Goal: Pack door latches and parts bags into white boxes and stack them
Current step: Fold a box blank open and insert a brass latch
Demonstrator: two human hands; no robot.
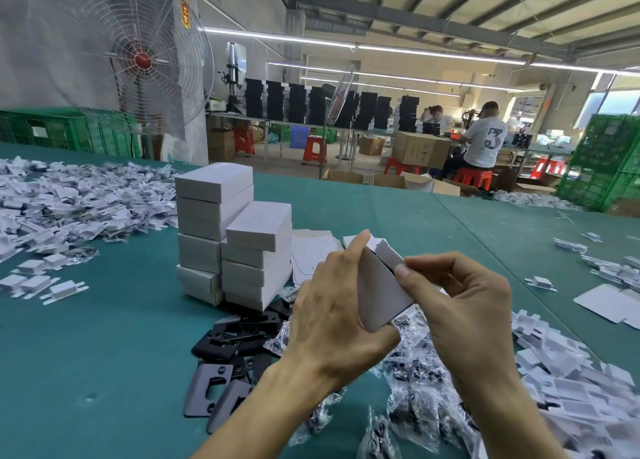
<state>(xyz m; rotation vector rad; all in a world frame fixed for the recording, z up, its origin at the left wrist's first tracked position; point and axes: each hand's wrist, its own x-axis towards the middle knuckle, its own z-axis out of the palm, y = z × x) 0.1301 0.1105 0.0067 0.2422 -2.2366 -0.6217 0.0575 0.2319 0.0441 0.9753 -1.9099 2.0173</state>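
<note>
The closing step appeared to be in hand: a white box [379, 292] was held in the air over the near middle of the table [104, 354], tilted with its open end up. The left hand [332, 323] wrapped the box's body, forefinger stretched along its top edge, while the right hand [464, 306] pinched the end flap [389, 254] between thumb and fingertips. What lay inside could not be seen. Next, the flap probably needed tucking in squarely, then the box carrying to the stacked boxes [235, 243] just behind, toward the table's middle. Loose black latches [221, 340] lay by the near edge, and parts bags [415, 365] were heaped toward the near right corner.
</note>
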